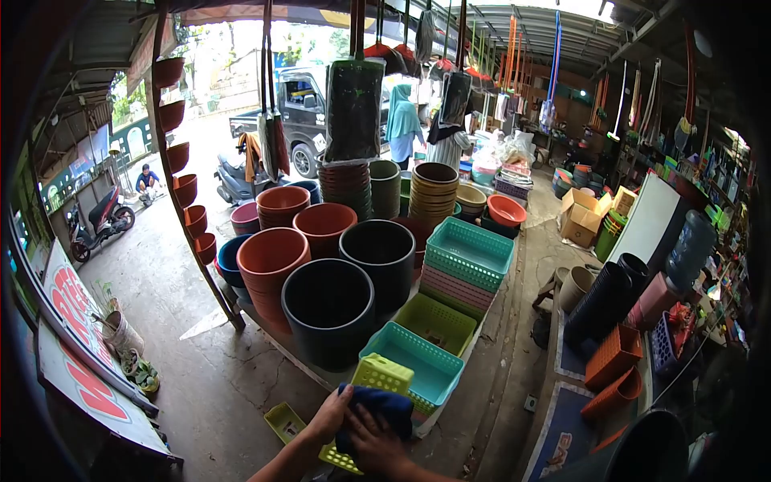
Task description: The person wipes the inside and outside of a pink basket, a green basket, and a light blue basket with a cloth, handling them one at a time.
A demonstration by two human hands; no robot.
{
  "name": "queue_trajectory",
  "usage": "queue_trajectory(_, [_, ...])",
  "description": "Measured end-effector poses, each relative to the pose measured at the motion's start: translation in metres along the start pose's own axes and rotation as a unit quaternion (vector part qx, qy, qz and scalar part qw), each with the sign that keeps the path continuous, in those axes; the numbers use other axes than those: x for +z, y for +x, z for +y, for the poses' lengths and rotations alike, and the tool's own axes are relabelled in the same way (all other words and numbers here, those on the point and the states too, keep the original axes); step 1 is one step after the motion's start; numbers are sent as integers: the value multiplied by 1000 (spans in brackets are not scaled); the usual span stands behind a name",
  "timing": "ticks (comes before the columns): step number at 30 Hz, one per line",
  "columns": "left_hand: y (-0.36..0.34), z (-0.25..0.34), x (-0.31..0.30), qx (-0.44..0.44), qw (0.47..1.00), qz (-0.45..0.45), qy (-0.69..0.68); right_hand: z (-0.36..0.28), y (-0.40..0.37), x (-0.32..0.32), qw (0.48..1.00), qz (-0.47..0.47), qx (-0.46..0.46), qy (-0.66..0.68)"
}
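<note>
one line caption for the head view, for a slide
Left hand and right hand hold a blue cloth against a yellow basket beside stacked plastic pots.

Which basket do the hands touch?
The nearest yellow basket: left hand and right hand press a dark blue cloth on it; the teal basket behind is untouched.

Low bench [277, 341], packed from near end to far. Right at the near end, yellow basket [384, 373] against a teal basket [422, 365], green basket [438, 321] just behind. Further back, basket stack [466, 265]. Left side, black pots [328, 309] and orange pots [271, 261]. Down on the floor [201, 386], small green tray [285, 419].
</note>
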State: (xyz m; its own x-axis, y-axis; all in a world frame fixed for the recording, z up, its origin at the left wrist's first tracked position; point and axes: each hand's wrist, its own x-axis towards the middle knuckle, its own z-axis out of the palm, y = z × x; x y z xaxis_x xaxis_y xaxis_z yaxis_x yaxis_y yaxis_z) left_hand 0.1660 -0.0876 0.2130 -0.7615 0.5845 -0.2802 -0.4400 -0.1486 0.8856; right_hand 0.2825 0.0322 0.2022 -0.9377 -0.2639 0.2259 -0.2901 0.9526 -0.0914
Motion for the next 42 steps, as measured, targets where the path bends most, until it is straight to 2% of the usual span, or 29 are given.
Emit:
queue_trajectory(1, [2,-1,-11,5,1000,1,2,-5,-2,0,999,-1,-18,42])
queue_trajectory(2, [7,-9,-21,-22,1000,15,3,-16,0,-49,979,-35,-7,200])
queue_trajectory(4, [15,-16,-37,-46,999,29,6,-15,1,-42,981,-15,-29,192])
queue_trajectory(7, [13,-13,-45,-5,997,32,-72,-14,-11,-5,984,10,-52,172])
queue_trajectory(9, [8,0,-42,34,974,41,-221,-14,-18,12,986,19,-57,158])
queue_trajectory(10, [10,-3,-50,78,973,43,-211,-12,-21,16,989,35,-19,142])
queue_trajectory(11, [8,0,-56,80,973,44,-212,-10,-23,22,991,51,19,125])
queue_trajectory(12, [5,4,-62,82,958,9,-274,-6,-22,37,991,50,17,125])
queue_trajectory(13, [3,5,-65,83,939,-28,-334,0,-18,52,978,177,19,111])
queue_trajectory(14, [2,4,-64,83,938,-26,-336,4,-18,66,949,300,20,95])
queue_trajectory(15, [1,2,-62,99,922,-12,-375,4,-13,61,950,298,18,95])
queue_trajectory(17, [1,-5,-62,113,903,3,-415,8,4,47,858,408,103,296])
queue_trajectory(18, [1,-15,-64,95,893,-3,-440,9,15,41,858,407,103,296])
queue_trajectory(20, [0,-31,-65,69,870,-18,-488,10,33,36,726,511,242,391])
queue_trajectory(21, [-2,-36,-66,68,871,-17,-487,17,31,44,725,511,243,391])
queue_trajectory(22, [-4,-41,-67,62,878,-21,-474,32,20,56,669,463,281,510])
queue_trajectory(24, [-11,-34,-56,54,891,-10,-452,63,-5,70,513,340,337,712])
queue_trajectory(25, [-9,-36,-61,51,891,-11,-451,76,-11,64,512,342,339,711])
queue_trajectory(27, [-4,-41,-75,28,918,-12,-395,99,-12,45,440,145,310,831])
queue_trajectory(29, [-6,-33,-67,-13,914,-33,-403,96,-4,23,371,68,318,870])
queue_trajectory(31, [-3,-40,-71,-59,943,-43,-326,101,3,27,375,23,379,846])
queue_trajectory(32, [1,-45,-72,-61,957,-46,-280,103,9,28,376,26,380,845])
queue_trajectory(34, [4,-47,-72,-65,969,-61,-229,108,24,25,312,66,396,861])
queue_trajectory(36, [6,-48,-70,-71,986,-51,-144,126,42,25,302,90,366,876])
queue_trajectory(37, [7,-49,-69,-71,986,-49,-144,130,49,22,288,116,338,889])
queue_trajectory(38, [8,-51,-67,-53,990,-38,-123,131,53,20,286,114,338,889])
queue_trajectory(40, [12,-55,-68,-36,994,-26,-100,132,62,12,478,229,297,794])
queue_trajectory(41, [15,-58,-69,-17,993,-15,-118,125,67,5,477,229,298,795])
queue_trajectory(42, [16,-61,-70,2,991,-5,-135,112,72,-3,686,303,212,627])
